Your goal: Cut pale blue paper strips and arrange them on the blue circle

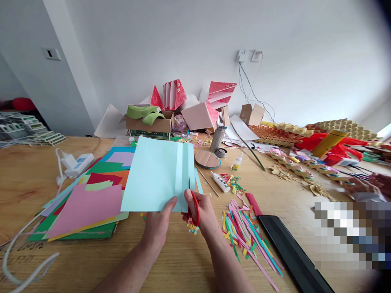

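A light blue sheet of paper [152, 175] with upright fold creases near its right side is held up over the table. My left hand [159, 221] pinches its lower edge, thumb in front and fingers hidden behind. Red-handled scissors [195, 209] are in my right hand [203, 209], their blades pointing up along the sheet's right part; I cannot tell how far they are apart. Below and to the right lies a heap of coloured paper strips [247, 236]. Small paper scraps [193, 228] lie on the table beneath my right hand.
Coloured paper sheets [88, 207] are stacked at left, near a power strip [80, 165]. Glue bottles [220, 182], a cardboard disc [207, 159] and a metal flask [218, 139] stand or lie beyond. A black flat case [290, 248] lies at right; another person's hand [363, 185] shows there.
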{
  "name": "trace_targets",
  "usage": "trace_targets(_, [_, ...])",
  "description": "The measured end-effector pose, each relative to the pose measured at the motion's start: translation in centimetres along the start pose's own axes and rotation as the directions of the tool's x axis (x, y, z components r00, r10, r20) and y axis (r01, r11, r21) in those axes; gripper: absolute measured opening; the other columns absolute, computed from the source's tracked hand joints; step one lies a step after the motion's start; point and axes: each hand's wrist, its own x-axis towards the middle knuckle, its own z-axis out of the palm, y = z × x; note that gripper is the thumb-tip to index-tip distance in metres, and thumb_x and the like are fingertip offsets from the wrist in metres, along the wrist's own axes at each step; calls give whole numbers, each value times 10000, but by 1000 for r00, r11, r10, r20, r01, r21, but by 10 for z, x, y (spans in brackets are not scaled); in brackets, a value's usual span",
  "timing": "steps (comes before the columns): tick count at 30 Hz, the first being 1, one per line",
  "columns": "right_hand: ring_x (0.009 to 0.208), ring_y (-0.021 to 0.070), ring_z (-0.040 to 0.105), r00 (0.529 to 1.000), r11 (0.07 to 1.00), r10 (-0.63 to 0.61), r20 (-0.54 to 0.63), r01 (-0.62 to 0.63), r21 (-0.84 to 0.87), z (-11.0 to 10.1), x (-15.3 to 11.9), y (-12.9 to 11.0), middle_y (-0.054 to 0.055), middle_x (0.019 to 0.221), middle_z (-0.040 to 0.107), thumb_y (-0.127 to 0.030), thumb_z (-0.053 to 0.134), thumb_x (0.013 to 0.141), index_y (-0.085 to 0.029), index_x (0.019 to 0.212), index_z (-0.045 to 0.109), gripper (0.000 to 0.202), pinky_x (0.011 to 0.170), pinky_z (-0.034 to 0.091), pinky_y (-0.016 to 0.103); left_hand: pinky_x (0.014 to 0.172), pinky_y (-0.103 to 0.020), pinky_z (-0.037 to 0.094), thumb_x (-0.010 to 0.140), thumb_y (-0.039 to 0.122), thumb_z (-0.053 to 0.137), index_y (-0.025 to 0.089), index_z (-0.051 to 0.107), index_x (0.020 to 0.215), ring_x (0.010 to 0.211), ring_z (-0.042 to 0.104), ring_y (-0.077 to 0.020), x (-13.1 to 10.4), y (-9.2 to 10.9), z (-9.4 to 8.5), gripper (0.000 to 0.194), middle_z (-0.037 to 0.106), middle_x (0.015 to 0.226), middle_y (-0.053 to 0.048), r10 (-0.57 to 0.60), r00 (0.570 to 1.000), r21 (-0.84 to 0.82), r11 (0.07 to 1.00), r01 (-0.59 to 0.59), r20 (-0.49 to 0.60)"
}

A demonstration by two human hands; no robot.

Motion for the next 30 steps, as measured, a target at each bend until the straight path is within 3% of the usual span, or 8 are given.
trace_targets(10, [397,80,472,998,997,-43,-54,46,59,1,1,4,-58,475,432,-710,545,782,-181,625,478,556,395,465,198,1117,-446,376,729,334,745,208,649,1175,1249,549,-297,-2,-2,-1,473,650,1275,-82,143,989,174,974,-146,28])
trace_targets(17, [397,80,457,998,998,-36,-57,39,57,2,4,5,-57,476,430,-712,570,757,-186,617,471,554,381,469,202,1131,-436,360,748,383,729,201,611,1224,1274,526,-296,-3,-6,-2,523,613,1329,-96,244,970,266,933,-241,21])
trace_targets(30, [371,87,475,996,998,-44,-76,46,34,2,3,7,-64,462,423,-700,589,754,-196,598,437,550,358,441,201,1113,-398,379,718,344,766,199,638,1202,1243,552,-285,-4,-1,0,522,646,1284,-78,171,985,173,970,-170,8])
